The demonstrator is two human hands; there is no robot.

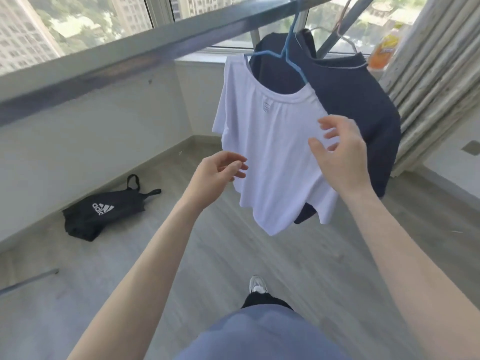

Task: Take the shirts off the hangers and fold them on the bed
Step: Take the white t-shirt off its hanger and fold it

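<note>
Though lying in plain view by the wall, gives nothing away of its contents: black bag (104,211) with a white logo, flat and slack on the floor (285,255). On the sill beside the curtain (436,74), an orange bottle (384,48), blurred.

Hanging from the grey rail (155,53) on a blue hanger (288,51): white shirt (272,157), short-sleeved, small grey mark under the collar, hem wavy. Just behind and to its right, navy shirt (350,100), also hung.

Left hand (215,172) raised at the white shirt's lower left edge, fingers loosely curled, gripping nothing. Right hand (337,149) in front of its right side, fingers spread and slack, holding nothing; touching the cloth or not, cannot tell.

Grey planks underfoot, pale walls, tall buildings and trees beyond the window (85,22).
</note>
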